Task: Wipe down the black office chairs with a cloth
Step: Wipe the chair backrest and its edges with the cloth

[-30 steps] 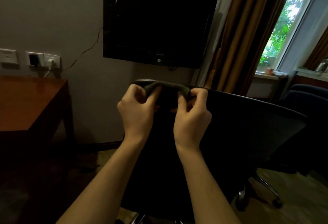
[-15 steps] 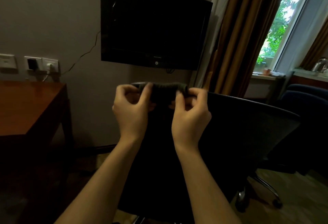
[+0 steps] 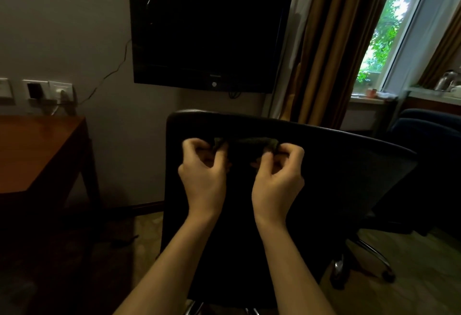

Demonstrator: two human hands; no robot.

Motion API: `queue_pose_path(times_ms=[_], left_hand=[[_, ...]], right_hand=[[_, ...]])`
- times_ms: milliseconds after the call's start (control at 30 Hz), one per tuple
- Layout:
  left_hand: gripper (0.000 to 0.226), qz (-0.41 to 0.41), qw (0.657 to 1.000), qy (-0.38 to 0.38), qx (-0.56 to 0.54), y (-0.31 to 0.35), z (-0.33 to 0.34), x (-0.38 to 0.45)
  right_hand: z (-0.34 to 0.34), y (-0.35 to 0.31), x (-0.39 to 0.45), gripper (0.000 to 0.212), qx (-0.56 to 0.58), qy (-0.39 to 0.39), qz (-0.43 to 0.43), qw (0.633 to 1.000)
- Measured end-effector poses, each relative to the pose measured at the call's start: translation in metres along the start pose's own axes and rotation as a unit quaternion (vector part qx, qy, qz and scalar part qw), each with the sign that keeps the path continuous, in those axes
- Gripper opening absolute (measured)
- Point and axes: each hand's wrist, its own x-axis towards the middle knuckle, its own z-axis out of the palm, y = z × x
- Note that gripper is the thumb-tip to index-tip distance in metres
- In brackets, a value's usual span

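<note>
I see both hands raised in front of the back of a black office chair point(image 3: 324, 190), each gripping one end of a dark cloth point(image 3: 245, 143). My left hand point(image 3: 202, 175) has its fingers curled round the cloth's left end, and my right hand point(image 3: 278, 177) pinches the right end between thumb and curled fingers. The cloth is stretched in a short band between the two hands, just below the top edge of the chair back; whether it actually touches the chair's surface I cannot tell, as both are dark. The rest of the cloth below the band is lost against the black backrest.

The chair's back faces me, tilted a little, and part of its chrome base point(image 3: 369, 257) shows at the lower right on the pale carpet. To the left stands a reddish wooden worktop point(image 3: 37, 150), apart from the chair. On the wall above the chair hangs a black television point(image 3: 209, 32), with wall sockets point(image 3: 47, 89) to its left. Brown curtains point(image 3: 336, 40) hang beside a window point(image 3: 389, 27) on the right, and a dark blue armchair point(image 3: 429, 135) sits below it.
</note>
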Motion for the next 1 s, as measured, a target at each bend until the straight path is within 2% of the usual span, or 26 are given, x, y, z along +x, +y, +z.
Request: queue_pose_path(times_ms=[67, 200, 433, 533, 700, 867, 933, 1000], left_hand=[[0.017, 0.003, 0.999, -0.005, 0.046, -0.006, 0.005, -0.007], [0.01, 0.015, 0.998, -0.028, 0.058, -0.008, 0.003, -0.012], [0.013, 0.059, 0.998, -0.017, -0.009, 0.038, 0.014, -0.003], [0.016, 0.068, 0.997, -0.013, -0.017, 0.053, 0.023, -0.003], [0.023, 0.022, 1.0, 0.015, 0.011, 0.04, 0.026, -0.009], [0.019, -0.101, 0.995, 0.005, 0.018, -0.008, 0.03, -0.042], [0.017, -0.095, 0.995, 0.002, 0.0, -0.003, 0.037, -0.048], [0.019, -0.055, 0.998, 0.006, -0.017, 0.015, 0.044, -0.046]], right_hand=[[-0.002, 0.006, -0.002, 0.016, -0.01, 0.0, 0.03, 1.0], [-0.001, 0.005, -0.007, 0.017, -0.015, -0.008, 0.06, 0.998], [-0.018, -0.017, 0.022, 0.014, 0.064, 0.029, 0.003, 0.998], [-0.023, -0.02, 0.037, 0.014, 0.077, 0.015, -0.009, 0.997], [-0.029, -0.003, 0.03, 0.012, 0.044, -0.002, -0.007, 0.999], [-0.035, 0.034, 0.009, 0.017, -0.002, -0.061, 0.078, 0.995], [-0.04, 0.037, 0.016, 0.015, 0.012, -0.059, 0.071, 0.996], [-0.046, 0.03, 0.028, 0.014, 0.035, -0.032, 0.037, 0.998]])
